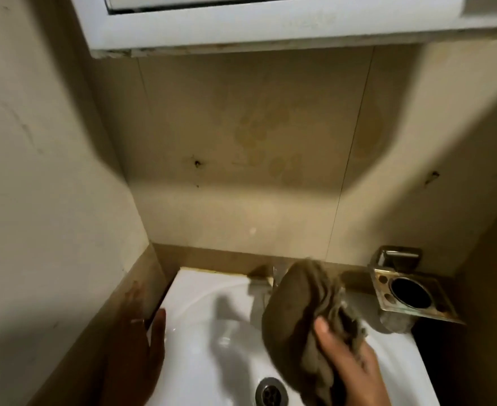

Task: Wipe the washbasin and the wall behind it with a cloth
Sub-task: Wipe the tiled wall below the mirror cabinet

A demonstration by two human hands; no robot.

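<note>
Gripping one cloth (303,312), right hand (350,364)

A small home bathroom, tight corner: a white washbasin (200,312) with a metal drain (271,392) sits wedged between beige tiled walls (212,136). A tap (260,291) stands at the basin's back edge. A worn metal toothbrush holder (411,291) hangs on the right, and a white cabinet (241,27) juts out overhead.

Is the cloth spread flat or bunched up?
Bunched up: the cloth sits in a wad with creased folds, gripped by the right hand above the washbasin.
</note>
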